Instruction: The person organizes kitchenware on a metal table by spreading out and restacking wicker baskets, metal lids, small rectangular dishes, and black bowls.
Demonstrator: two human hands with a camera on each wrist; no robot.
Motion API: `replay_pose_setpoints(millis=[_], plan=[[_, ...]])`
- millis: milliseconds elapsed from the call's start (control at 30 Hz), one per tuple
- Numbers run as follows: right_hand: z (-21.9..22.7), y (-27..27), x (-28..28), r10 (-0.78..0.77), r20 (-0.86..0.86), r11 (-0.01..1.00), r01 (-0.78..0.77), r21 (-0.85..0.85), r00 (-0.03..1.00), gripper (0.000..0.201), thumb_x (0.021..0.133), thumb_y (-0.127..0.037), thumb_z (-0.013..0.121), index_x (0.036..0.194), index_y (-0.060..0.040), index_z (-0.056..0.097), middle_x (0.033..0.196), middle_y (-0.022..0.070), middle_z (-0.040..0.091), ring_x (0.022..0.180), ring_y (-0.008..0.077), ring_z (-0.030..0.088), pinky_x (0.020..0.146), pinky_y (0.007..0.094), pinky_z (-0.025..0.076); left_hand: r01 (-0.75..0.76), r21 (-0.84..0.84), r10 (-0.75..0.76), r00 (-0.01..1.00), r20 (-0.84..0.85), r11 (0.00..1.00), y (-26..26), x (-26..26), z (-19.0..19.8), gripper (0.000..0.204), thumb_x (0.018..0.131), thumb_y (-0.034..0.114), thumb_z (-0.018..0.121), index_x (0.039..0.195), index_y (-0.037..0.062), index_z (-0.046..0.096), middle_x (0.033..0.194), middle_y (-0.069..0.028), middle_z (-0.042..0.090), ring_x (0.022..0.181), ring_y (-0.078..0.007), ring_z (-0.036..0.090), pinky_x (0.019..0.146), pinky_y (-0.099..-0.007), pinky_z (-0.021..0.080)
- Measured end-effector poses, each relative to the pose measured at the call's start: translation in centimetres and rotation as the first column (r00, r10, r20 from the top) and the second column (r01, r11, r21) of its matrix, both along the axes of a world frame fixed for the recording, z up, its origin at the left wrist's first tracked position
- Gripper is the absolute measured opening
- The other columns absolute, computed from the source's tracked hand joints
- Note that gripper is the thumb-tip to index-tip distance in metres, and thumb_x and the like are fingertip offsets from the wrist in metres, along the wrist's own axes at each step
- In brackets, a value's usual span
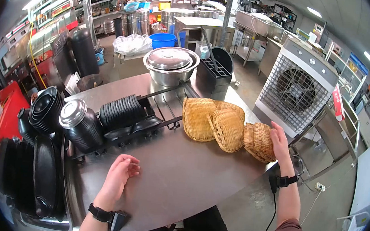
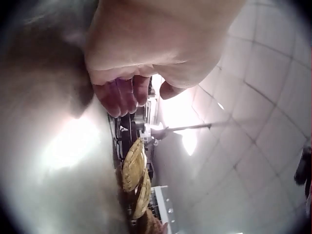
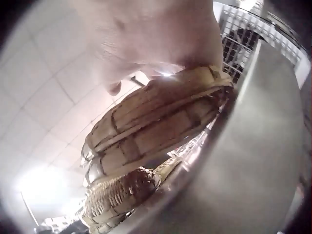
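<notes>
On the right side of the steel table [image 1: 174,177] lies a small stack of woven wicker baskets [image 1: 260,141], tilted on their sides. My right hand [image 1: 279,142] rests against the outer side of this stack; in the right wrist view the palm is right at the upper basket's rim [image 3: 161,102], with most fingers hidden behind it. Left of the stack stand larger, paler wicker baskets [image 1: 199,119], leaning together and overlapping. My left hand [image 1: 120,176] is held over the table's near left part, fingers loosely bent and nothing in them.
A black rack [image 1: 163,106] holds a row of black dishes [image 1: 122,112]. Black bowls [image 1: 80,125] and a tray of black pans [image 1: 45,177] stand at left. Behind are a steel pot [image 1: 170,66] and a black utensil box [image 1: 214,75]. A large fan cooler [image 1: 296,84] is beyond the right edge.
</notes>
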State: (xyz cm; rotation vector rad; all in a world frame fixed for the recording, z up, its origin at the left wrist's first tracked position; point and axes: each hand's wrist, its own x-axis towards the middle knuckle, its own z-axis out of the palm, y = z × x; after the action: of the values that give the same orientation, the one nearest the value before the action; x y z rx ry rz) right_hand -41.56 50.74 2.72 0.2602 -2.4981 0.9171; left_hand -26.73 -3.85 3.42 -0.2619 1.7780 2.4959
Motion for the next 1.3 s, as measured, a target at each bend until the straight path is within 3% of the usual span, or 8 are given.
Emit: replay_pose_setpoints(millis=[67, 167, 467, 633, 767, 1033, 1100, 1300], plan=[[-1.6, 1.1, -0.1, 0.174, 0.13, 0.661, -0.018, -0.75, 0.976, 0.054, 0.107, -0.034, 0.061, 0.148, 0.0006, 0.056, 0.148, 0.0137, 0.058, 0.137, 0.0237, 0.055, 0.116, 0.0353, 0.04, 0.017, -0.043, -0.016, 1.0, 0.021, 0.999, 1.9, -1.2, 1.0, 0.017, 0.109, 0.019, 0.05, 0.119, 0.0091, 0.06, 0.116, -0.0057, 0.064, 0.109, -0.0171, 0.061, 0.096, -0.0355, 0.05], [-1.9, 1.4, 0.2, 0.161, 0.094, 0.64, -0.032, -0.768, 0.982, 0.048, 0.108, -0.025, 0.057, 0.148, 0.0017, 0.057, 0.147, 0.0122, 0.06, 0.134, 0.0185, 0.055, 0.115, 0.0322, 0.04, 0.22, -0.392, -0.222, 0.974, 0.043, 0.893, 5.5, -4.2, 2.6, 0.027, 0.109, 0.019, 0.055, 0.133, 0.0075, 0.055, 0.135, -0.0064, 0.059, 0.118, -0.0167, 0.057, 0.101, -0.0342, 0.048], [-2.8, 1.2, 0.9, 0.106, 0.006, 0.762, -0.078, -0.643, 0.994, 0.039, 0.102, -0.009, 0.06, 0.139, 0.0031, 0.064, 0.138, 0.0138, 0.067, 0.129, 0.0213, 0.06, 0.113, 0.0323, 0.043, 0.006, -0.268, -0.001, 1.0, 0.019, 0.963, 16.9, -15.4, -1.3, 0.078, 0.107, 0.029, 0.064, 0.159, 0.0022, 0.013, 0.152, -0.0151, 0.046, 0.134, -0.0217, 0.048, 0.11, -0.0402, 0.043], [-3.3, 0.8, 0.7, 0.008, -0.032, 0.841, -0.024, -0.541, 0.999, 0.038, 0.102, -0.011, 0.063, 0.137, 0.0031, 0.065, 0.143, 0.017, 0.064, 0.132, 0.0249, 0.061, 0.113, 0.0349, 0.045, 0.066, -0.157, -0.065, 0.998, 0.01, 0.985, 18.9, -16.4, -1.4, 0.048, 0.105, 0.021, 0.069, 0.144, 0.0041, 0.048, 0.123, -0.0037, 0.066, 0.108, -0.0118, 0.062, 0.092, -0.0307, 0.052], [-3.3, 0.3, 1.1, -0.052, -0.057, 0.825, 0.011, -0.565, 0.997, 0.039, 0.101, -0.011, 0.064, 0.138, 0.0026, 0.065, 0.149, 0.0185, 0.061, 0.133, 0.0265, 0.061, 0.114, 0.036, 0.045, 0.29, -0.037, -0.292, 0.951, -0.097, 0.956, 21.1, -16.2, -1.0, 0.047, 0.105, 0.012, 0.067, 0.146, 0.0037, 0.046, 0.124, -0.0037, 0.067, 0.109, -0.0113, 0.063, 0.091, -0.0285, 0.053], [-3.0, 0.8, 1.1, -0.013, -0.069, 0.828, -0.028, -0.56, 0.998, 0.039, 0.101, -0.01, 0.064, 0.138, 0.0025, 0.064, 0.143, 0.0117, 0.06, 0.129, 0.0221, 0.06, 0.109, 0.0325, 0.046, 0.131, -0.295, -0.165, 0.982, -0.095, 0.946, 24.9, -18.0, -3.5, 0.058, 0.103, 0.014, 0.068, 0.152, -0.0018, 0.04, 0.138, -0.012, 0.056, 0.114, -0.0175, 0.063, 0.093, -0.0288, 0.055], [-2.4, 0.6, 1.5, 0.025, -0.048, 0.82, -0.048, -0.57, 0.999, 0.039, 0.101, -0.009, 0.063, 0.138, 0.0026, 0.063, 0.141, 0.0072, 0.059, 0.128, 0.0193, 0.058, 0.108, 0.0305, 0.046, -0.103, -0.816, -0.232, 0.932, -0.28, 0.569, 24.4, -18.4, -4.1, 0.069, 0.098, 0.018, 0.073, 0.154, -0.0041, 0.039, 0.146, -0.0173, 0.045, 0.116, -0.0224, 0.062, 0.096, -0.0312, 0.055], [-2.3, 0.4, 1.8, 0.004, -0.018, 0.821, -0.014, -0.571, 1.0, 0.036, 0.099, -0.012, 0.063, 0.133, 0.0007, 0.065, 0.127, 0.003, 0.057, 0.11, 0.0147, 0.058, 0.096, 0.0276, 0.047, 0.035, -0.907, -0.321, 0.94, -0.113, 0.42, 21.7, -17.4, -2.7, 0.071, 0.095, 0.028, 0.076, 0.151, -0.0005, 0.046, 0.146, -0.0177, 0.039, 0.118, -0.0248, 0.06, 0.101, -0.0343, 0.055]])
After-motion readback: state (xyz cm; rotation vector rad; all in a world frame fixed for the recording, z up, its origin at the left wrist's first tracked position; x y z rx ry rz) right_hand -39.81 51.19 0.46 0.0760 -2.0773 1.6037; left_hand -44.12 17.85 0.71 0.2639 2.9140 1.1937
